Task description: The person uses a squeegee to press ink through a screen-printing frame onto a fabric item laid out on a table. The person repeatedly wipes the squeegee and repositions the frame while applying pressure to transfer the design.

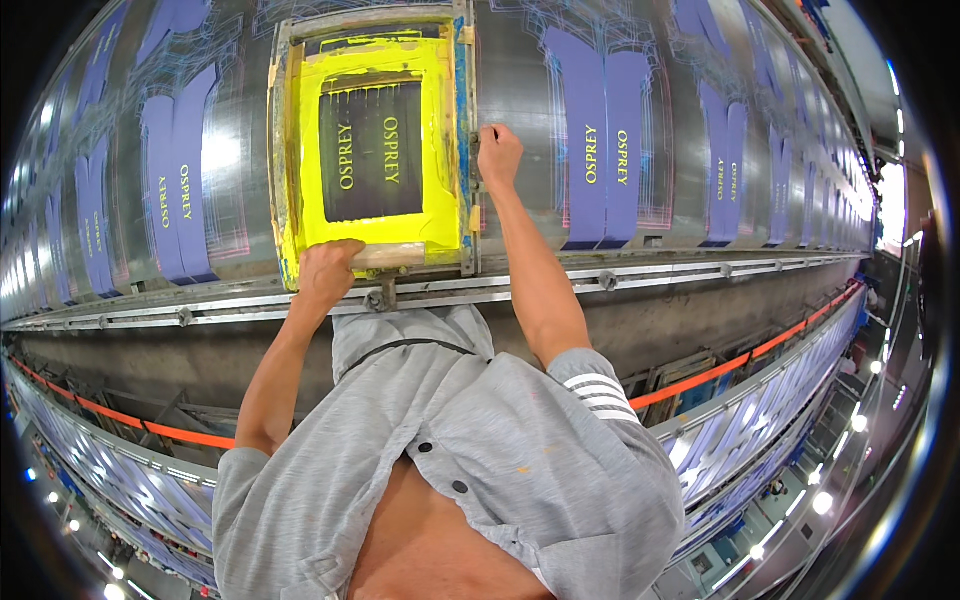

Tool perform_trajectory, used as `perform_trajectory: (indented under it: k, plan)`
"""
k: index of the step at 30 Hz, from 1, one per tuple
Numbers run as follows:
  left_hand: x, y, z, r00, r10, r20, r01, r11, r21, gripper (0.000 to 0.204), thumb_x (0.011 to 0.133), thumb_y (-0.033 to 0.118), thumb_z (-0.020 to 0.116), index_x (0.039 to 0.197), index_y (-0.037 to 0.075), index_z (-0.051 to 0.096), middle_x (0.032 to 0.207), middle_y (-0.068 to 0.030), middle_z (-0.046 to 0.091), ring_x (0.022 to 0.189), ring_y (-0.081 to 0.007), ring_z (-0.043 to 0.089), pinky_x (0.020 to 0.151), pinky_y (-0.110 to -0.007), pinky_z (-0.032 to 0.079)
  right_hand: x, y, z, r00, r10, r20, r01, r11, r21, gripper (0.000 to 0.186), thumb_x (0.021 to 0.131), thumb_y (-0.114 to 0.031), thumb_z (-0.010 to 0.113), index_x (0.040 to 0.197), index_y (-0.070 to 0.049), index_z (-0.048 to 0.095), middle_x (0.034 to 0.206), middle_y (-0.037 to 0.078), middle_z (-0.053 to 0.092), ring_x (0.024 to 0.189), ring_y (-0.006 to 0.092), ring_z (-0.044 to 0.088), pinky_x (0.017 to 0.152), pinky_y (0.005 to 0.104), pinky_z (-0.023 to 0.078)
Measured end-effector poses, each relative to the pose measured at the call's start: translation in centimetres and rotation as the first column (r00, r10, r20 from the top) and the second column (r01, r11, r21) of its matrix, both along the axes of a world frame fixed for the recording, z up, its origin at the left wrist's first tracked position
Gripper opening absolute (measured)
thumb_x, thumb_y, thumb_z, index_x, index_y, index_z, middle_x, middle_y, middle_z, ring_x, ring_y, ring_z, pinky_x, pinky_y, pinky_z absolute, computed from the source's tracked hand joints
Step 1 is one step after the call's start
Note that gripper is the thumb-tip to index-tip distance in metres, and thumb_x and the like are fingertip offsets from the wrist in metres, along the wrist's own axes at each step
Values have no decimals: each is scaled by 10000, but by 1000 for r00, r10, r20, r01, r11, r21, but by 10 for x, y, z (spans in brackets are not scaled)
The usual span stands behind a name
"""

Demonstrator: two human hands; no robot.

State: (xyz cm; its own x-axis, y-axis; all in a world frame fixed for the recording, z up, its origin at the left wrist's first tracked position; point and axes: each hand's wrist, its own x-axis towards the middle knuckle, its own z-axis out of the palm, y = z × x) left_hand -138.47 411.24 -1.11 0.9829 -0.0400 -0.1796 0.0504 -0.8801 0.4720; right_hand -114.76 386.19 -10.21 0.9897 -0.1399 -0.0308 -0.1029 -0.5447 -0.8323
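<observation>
The left hand was closed on a wooden bar at the near end of a screen frame on the long table; the right hand curled at its right rail, hold unclear. Yellow capitals marked its dark window and the purple pieces.

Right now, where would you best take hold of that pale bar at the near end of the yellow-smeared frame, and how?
Probably by its middle, from the near side and slightly above. The pale bar runs left to right across the near end of the yellow-smeared frame, its long side facing the person; the left grip is at its left end.
</observation>
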Motion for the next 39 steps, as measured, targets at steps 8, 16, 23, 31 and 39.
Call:
perform_trajectory:
  k: [8,16,23,31,39]
  plan:
    - [92,41,-29,996,48,77,-57,992,115,351,778,47,595,1038,200,774,859,-147,731,767,-360,711,679,-482,558,0,21,19,999,-30,25,36,952,-303,341,919,-344,619,958,-26,737,1037,178,698,1008,334,648,845,463,496]
    - [286,95,1,989,-25,-145,65,959,275,283,819,140,605,1033,207,779,923,-172,731,886,-353,719,778,-484,573,115,130,110,586,808,-64,-698,463,-547,335,798,-352,734,1007,-92,760,1063,117,716,1039,319,659,882,456,513]
    - [240,81,-25,1000,-23,14,20,977,211,329,787,87,607,1028,224,783,858,-136,735,799,-336,721,725,-474,570,83,148,77,486,756,-440,-826,231,-514,150,754,-142,665,876,-76,721,850,117,712,841,328,698,747,449,555]
    - [45,15,-10,1000,-3,-15,3,1000,-20,340,712,29,621,990,159,768,881,-112,738,800,-326,719,674,-464,560,-115,74,81,450,850,-275,-843,304,-443,129,752,-93,650,855,-76,726,920,112,670,951,313,667,869,467,525]
    - [218,70,-3,992,-34,-125,60,975,213,235,762,108,652,935,204,778,813,-130,724,769,-345,709,675,-478,554,63,136,96,430,737,-522,-875,197,-443,213,782,-128,613,951,-135,742,969,129,727,924,343,705,783,480,565]
